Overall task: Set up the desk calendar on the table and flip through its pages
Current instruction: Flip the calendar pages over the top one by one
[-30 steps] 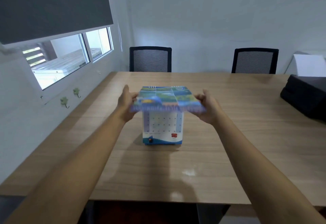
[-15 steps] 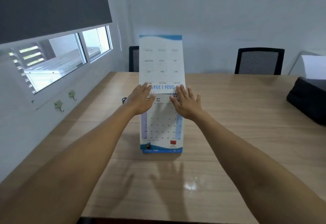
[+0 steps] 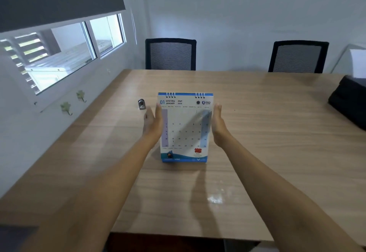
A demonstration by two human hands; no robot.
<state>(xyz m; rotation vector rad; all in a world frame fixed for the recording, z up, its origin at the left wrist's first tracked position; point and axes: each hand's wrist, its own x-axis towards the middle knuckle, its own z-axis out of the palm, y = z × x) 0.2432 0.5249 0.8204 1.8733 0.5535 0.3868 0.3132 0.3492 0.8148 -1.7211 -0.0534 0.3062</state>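
Note:
A spiral-bound desk calendar (image 3: 185, 127) stands upright on the wooden table (image 3: 257, 132), tilted back a little and showing the 01 January page. My left hand (image 3: 153, 122) is flat and open beside the calendar's left edge. My right hand (image 3: 217, 125) is flat and open beside its right edge. Both palms face inward; whether they touch the edges I cannot tell. Neither hand holds anything.
A small silver and black object (image 3: 141, 104) lies on the table left of the calendar. A dark bag (image 3: 348, 101) sits at the table's right edge. Two black mesh chairs (image 3: 170, 54) (image 3: 298, 57) stand at the far side. A wall with a window runs along the left.
The cover page that stood flipped up half a second ago has gone over the back. My hands have moved from the top of the page to the calendar's two sides.

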